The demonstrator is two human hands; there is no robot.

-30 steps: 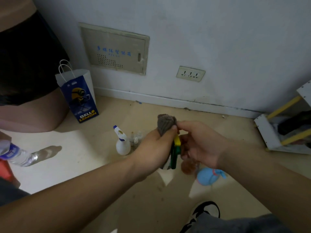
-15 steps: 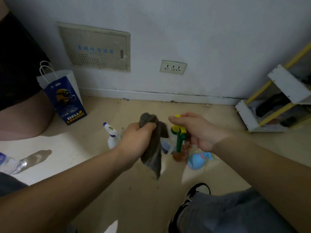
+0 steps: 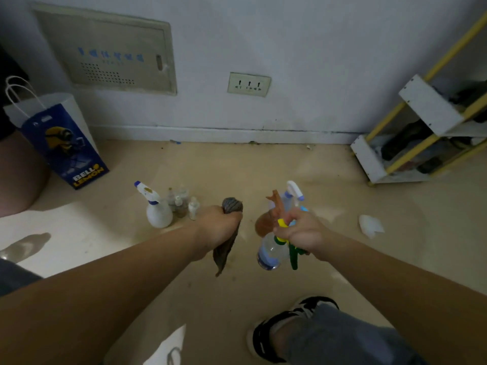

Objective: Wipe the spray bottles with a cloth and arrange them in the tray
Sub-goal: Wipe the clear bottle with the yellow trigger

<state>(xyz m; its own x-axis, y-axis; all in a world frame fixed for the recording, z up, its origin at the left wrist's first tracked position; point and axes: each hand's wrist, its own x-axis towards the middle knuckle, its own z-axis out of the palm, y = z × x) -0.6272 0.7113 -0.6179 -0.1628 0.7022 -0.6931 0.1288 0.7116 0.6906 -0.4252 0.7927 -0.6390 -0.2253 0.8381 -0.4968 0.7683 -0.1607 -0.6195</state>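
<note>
From the head camera, the left hand [image 3: 216, 227] is fisted around a grey cloth [image 3: 226, 248], whose tail hangs below it; the right hand [image 3: 303, 233] clasps a clear spray bottle [image 3: 271, 251] with a yellow-green trigger, held tilted above the floor; a white spray bottle [image 3: 158, 212] stands on the floor beside small bottles [image 3: 184, 204]; an orange sprayer [image 3: 266, 219] and another bottle sit just behind the right hand.

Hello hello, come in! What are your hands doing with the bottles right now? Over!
Left hand shut on grey cloth. Right hand shut on clear spray bottle, held off the floor. Cloth and bottle apart. Tray not in view, nothing in the way.
</note>
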